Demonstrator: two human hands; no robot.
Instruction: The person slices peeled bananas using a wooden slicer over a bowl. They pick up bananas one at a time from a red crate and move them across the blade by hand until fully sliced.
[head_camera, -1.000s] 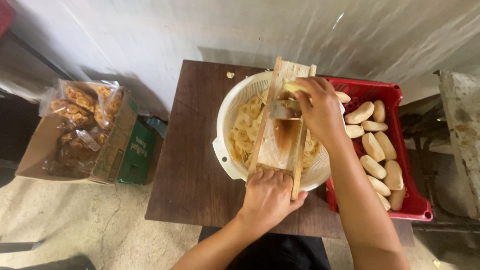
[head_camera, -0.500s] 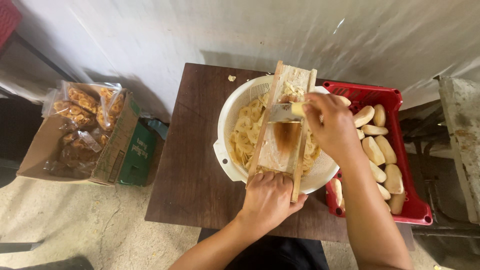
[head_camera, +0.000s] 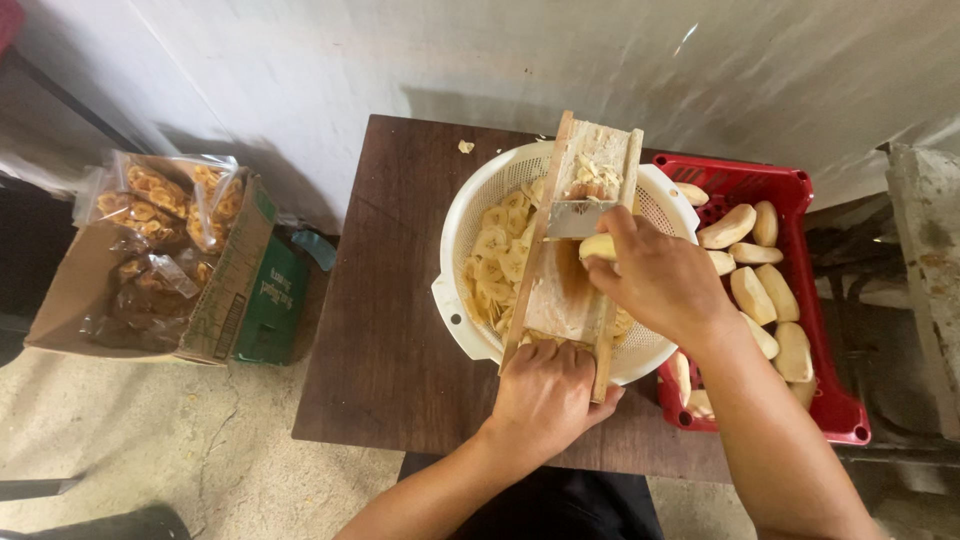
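Wooden slicer board (head_camera: 570, 255) is lying across the white colander (head_camera: 470, 215); the left hand (head_camera: 545, 395) is gripping its six-o'clock end, fingers curled. The right hand (head_camera: 660, 280) is pinching a peeled banana (head_camera: 598, 246) at the blade; slicing looks underway, and steady downward pressure seems needed next.

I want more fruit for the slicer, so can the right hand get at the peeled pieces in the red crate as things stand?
Probably yes. The red crate is open-topped beside the right hand, but that hand would have to release its piece first.
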